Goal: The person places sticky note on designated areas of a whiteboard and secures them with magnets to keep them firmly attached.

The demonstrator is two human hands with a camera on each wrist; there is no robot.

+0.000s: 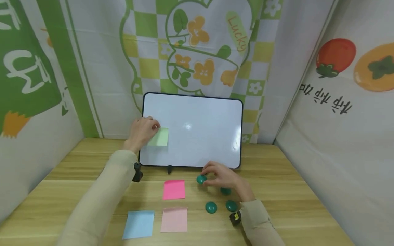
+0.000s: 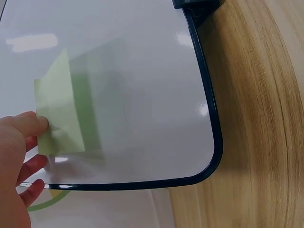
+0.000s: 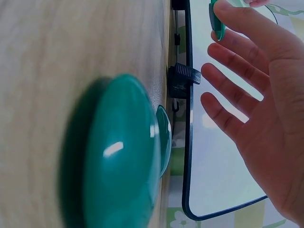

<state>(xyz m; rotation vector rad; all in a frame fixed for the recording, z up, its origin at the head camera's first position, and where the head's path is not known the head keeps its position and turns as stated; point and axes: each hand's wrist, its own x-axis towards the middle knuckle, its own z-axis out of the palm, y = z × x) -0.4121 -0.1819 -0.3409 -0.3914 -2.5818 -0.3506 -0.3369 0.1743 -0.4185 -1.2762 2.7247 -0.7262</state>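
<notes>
My left hand (image 1: 142,132) pinches a pale green sticky note (image 1: 160,137) at the left part of the whiteboard (image 1: 197,130). In the left wrist view the note (image 2: 59,109) casts a greenish shadow or reflection on the board, and the thumb lies over its edge. Below the board's lower edge, my right hand (image 1: 223,176) holds a round green magnet (image 1: 201,179) between thumb and index finger. The other fingers of that hand (image 3: 266,90) are spread in the right wrist view. Three more green magnets, one of them partly under the right hand (image 1: 225,191), lie on the table.
A bright pink sticky note (image 1: 174,189), a pale pink one (image 1: 174,219) and a light blue one (image 1: 139,224) lie on the wooden table (image 1: 289,205). Small black clips (image 1: 169,169) support the leaning board. Printed curtains (image 1: 101,68) hang behind and beside the table.
</notes>
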